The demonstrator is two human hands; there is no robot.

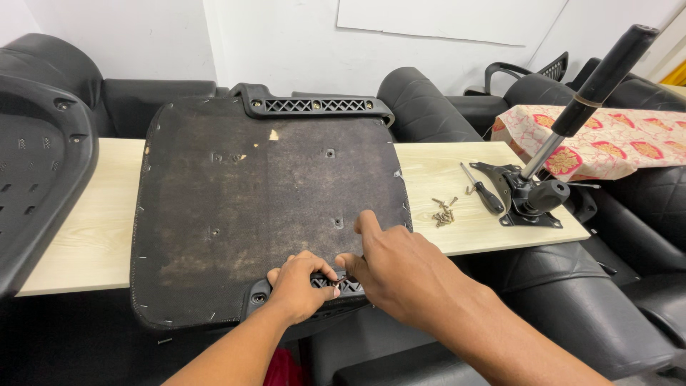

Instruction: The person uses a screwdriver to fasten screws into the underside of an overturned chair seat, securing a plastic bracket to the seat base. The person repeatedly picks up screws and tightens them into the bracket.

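The hands cover the middle of the near bracket (pixel 300 289), and the black shell (pixel 36 171) runs off the left edge.

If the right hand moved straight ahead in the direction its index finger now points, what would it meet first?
The right hand points away over the upturned seat base. It would probably first meet the far black bracket at the seat's far edge, though height above the board is unclear.

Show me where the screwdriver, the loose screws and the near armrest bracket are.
screwdriver (pixel 489 198), head view, on its black handle.
loose screws (pixel 443 213), head view, middle of the pile on the board.
near armrest bracket (pixel 259 296), head view, on its left end by the bolt hole.
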